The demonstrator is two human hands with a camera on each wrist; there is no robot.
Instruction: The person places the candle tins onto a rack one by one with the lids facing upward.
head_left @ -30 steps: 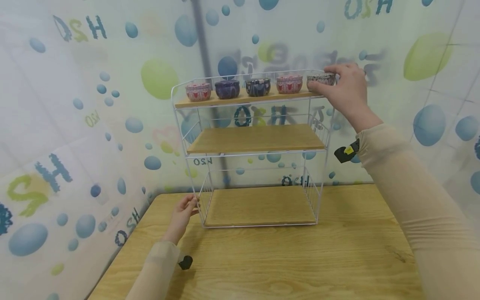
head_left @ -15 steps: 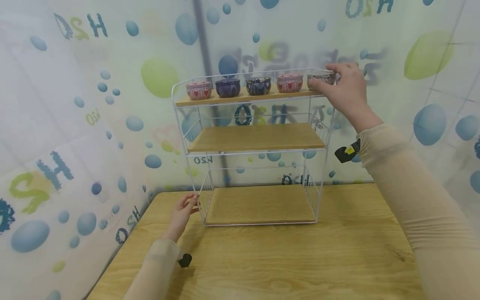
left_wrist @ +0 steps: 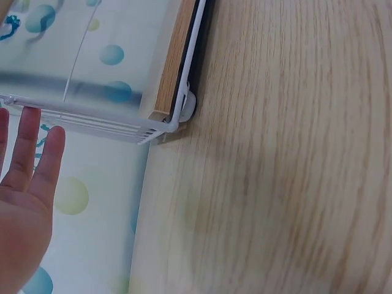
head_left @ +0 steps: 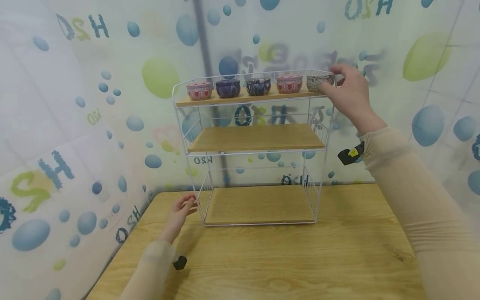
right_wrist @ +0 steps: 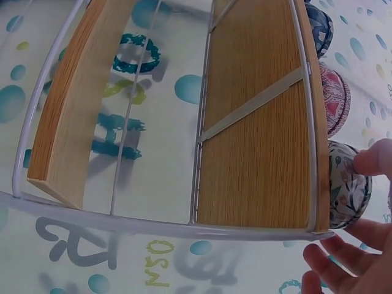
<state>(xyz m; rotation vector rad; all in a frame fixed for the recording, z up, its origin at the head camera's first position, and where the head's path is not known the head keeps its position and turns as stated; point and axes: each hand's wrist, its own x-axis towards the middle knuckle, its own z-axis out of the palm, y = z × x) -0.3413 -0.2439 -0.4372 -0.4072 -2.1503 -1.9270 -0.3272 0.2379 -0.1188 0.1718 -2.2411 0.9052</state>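
Note:
A white wire rack (head_left: 320, 187) with three wooden shelves stands on the table. Along its top shelf (head_left: 241, 99) sits a row of small patterned bowls. At the right end is a floral bowl (head_left: 314, 81), and my right hand (head_left: 351, 92) is beside it. In the right wrist view its thumb overlaps the bowl's side while the forefinger lies right at the bowl's edge. My left hand (head_left: 177, 216) is low at the rack's left side. Its fingers (left_wrist: 29, 144) are fairly straight, with tips at the white wire frame in the left wrist view.
Farther left on the top shelf are a pink-red bowl (head_left: 289, 84), a dark floral bowl (head_left: 258, 87), a dark blue bowl (head_left: 228, 88) and another pink-red bowl (head_left: 199, 91). The wooden table (head_left: 262, 262) extends in front. A bubble-printed curtain (head_left: 161, 125) hangs behind.
My right hand has slid a little to the right, its thumb and forefinger loosened from the floral bowl, which stays on the shelf. My left hand has shifted slightly left.

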